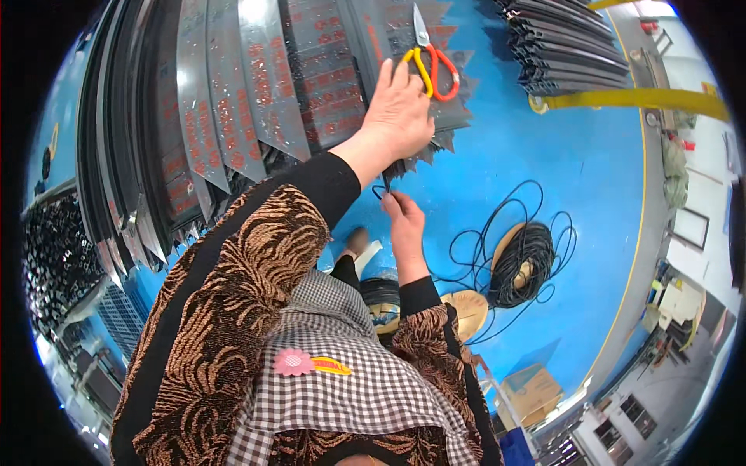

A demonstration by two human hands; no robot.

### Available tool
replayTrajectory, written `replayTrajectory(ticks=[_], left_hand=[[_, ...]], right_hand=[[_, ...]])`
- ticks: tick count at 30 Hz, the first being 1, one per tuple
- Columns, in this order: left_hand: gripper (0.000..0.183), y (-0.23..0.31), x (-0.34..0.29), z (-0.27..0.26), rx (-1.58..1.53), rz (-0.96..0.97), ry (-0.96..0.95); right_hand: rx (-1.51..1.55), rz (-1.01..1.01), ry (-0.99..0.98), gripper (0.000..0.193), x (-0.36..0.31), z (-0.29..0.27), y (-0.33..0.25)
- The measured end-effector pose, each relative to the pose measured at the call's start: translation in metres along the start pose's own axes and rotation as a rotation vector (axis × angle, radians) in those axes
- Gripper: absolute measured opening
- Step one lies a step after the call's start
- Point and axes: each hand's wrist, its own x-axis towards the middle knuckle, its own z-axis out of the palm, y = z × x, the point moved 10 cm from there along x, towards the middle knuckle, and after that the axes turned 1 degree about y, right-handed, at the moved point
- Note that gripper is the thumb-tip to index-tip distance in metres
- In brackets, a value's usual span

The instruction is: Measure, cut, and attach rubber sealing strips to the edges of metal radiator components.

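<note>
My left hand (400, 113) lies over the end of a stack of long dark grey profiles (268, 93), fingers stretched out and slightly apart. Its fingertips are beside the yellow handle of a pair of scissors (422, 37), whose other handle is red-orange. The scissors rest on the stack with their blades pointing away from me. Just below, my right hand (406, 225) pinches a thin black cord (378, 191) near the cut profile ends. What lies under my left palm is hidden.
A spool of black cord (522, 268) sits on the blue floor (575, 163) at right, with loose loops around it. Another spool (381, 295) stands near my foot. More dark profiles (571, 46) lie on a yellow-framed rack at the far right. A cardboard box (532, 392) is lower right.
</note>
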Motion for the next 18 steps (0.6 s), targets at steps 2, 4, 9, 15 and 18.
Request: replayTrajectory(ticks=[2,4,9,15,18], left_hand=[[0.033,0.0,0.002,-0.001,0.04,0.007,0.0],[0.033,0.0,0.003,-0.001,0.042,0.005,-0.002],[0.032,0.003,0.001,0.0,0.066,-0.001,-0.022],[0.033,0.002,0.004,-0.002,0.093,0.006,-0.03],[0.032,0.003,0.002,0.002,0.1,0.0,-0.054]], right_hand=[[0.123,0.14,-0.039,0.02,-0.003,0.001,0.022],[0.104,0.032,-0.055,0.02,0.0,-0.001,0.018],[-0.024,-0.042,-0.048,0.02,0.008,0.001,0.014],[0.02,0.037,-0.062,0.019,0.0,-0.004,0.016],[-0.001,0.051,-0.048,0.019,0.001,-0.006,0.019]])
